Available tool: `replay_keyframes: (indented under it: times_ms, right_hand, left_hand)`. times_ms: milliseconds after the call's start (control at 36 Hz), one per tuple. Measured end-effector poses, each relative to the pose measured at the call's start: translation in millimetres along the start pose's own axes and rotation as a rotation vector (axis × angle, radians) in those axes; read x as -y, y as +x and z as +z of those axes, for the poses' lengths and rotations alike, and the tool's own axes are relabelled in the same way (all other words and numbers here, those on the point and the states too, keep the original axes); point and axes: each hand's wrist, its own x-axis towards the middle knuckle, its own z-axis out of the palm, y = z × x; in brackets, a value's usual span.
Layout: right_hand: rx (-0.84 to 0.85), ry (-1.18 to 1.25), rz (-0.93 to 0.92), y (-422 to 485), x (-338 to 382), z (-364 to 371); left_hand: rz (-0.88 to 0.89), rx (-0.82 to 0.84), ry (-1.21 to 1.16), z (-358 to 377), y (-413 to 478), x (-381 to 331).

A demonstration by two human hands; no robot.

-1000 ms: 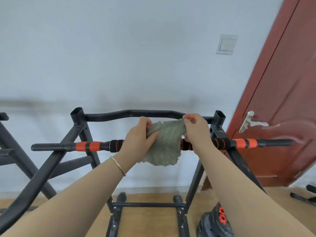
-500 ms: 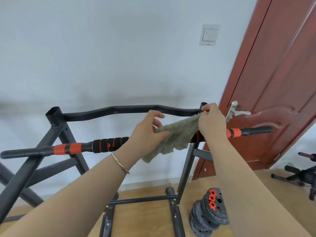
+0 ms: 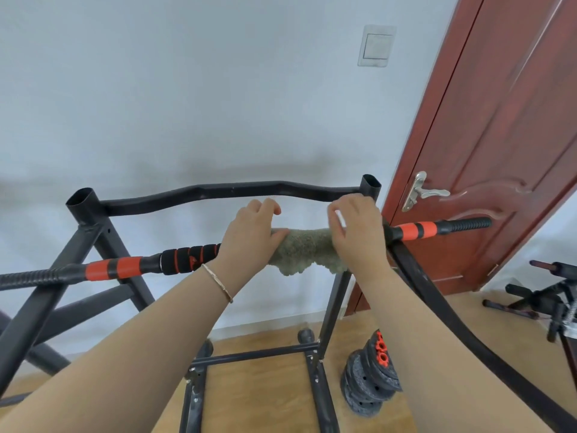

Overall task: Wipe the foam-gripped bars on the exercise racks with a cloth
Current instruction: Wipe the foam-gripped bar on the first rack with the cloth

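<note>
A long black bar with orange bands and a black-and-orange foam grip [image 3: 187, 257] lies across the black exercise rack [image 3: 84, 232]. A grey-green fluffy cloth [image 3: 307, 250] is draped over the middle of this bar, its edge hanging below. My left hand [image 3: 249, 237] grips the cloth's left end on the bar, thumb pressed into it and fingers curled over the top. My right hand [image 3: 356, 232] grips the cloth's right end, next to the rack's right upright. The foam under the cloth is hidden.
The rack's curved top bar [image 3: 218, 192] runs just behind my hands. A red-brown door [image 3: 499, 145] with a metal handle stands at the right. Stacked weight plates [image 3: 371, 379] sit on the wooden floor, and other black equipment [image 3: 549, 301] is at the far right.
The cloth, held stretched in the air between my hands before, now lies over the bar. Both hands have come down onto it, and my view has shifted slightly.
</note>
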Motion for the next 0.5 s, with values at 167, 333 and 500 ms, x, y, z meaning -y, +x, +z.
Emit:
replay_keyframes:
  times_ms: [167, 333, 500]
  right_hand:
    - [0.244, -0.025, -0.3, -33, 11, 14]
    - [0.227, -0.24, -0.351, -20, 8, 32]
    - [0.293, -0.305, -0.371, -2, 8, 40]
  left_hand:
    - [-0.073, 0.194, 0.361, -13, 1, 15]
    - [-0.022, 0.446, 0.481, -24, 5, 16]
    - [0.148, 0.433, 0.677, -11, 12, 28]
